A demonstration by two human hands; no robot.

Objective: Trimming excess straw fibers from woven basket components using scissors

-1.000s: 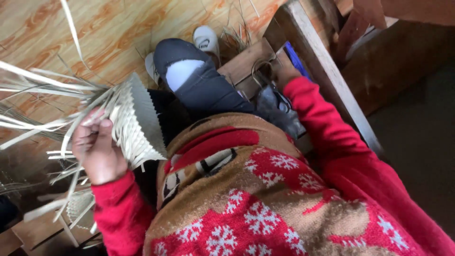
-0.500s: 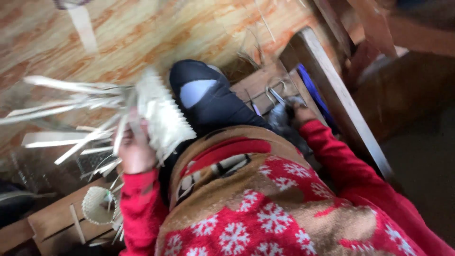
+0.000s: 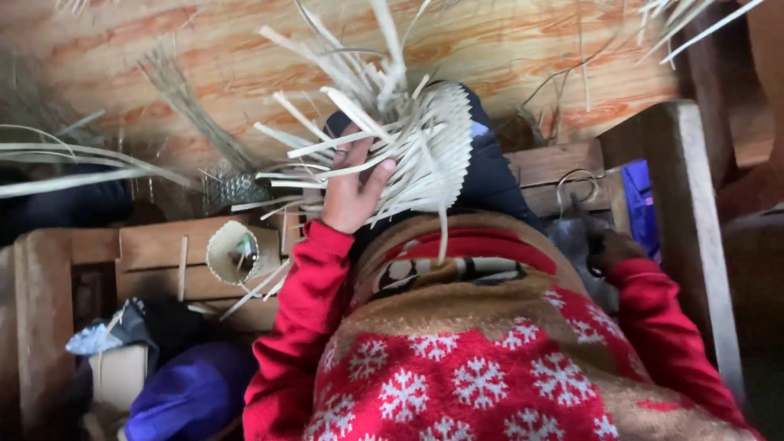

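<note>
A: Status, left to right?

B: Purple cloth bundle [image 3: 192, 396] sits at the bench's [image 3: 155, 249] left end, and a small woven cup [image 3: 233, 253] stands on the slats just behind it. My left hand [image 3: 351, 196] is clamped on the half-woven basket [image 3: 437, 147], raised over my knee, loose white strips [image 3: 327, 147] fanning out leftward.

A: Right side?

B: My right hand [image 3: 612, 249] is down at the bench's right edge on a dark tool [image 3: 584, 216]. Fingers are hidden, so I can't tell whether it's gripped.
</note>
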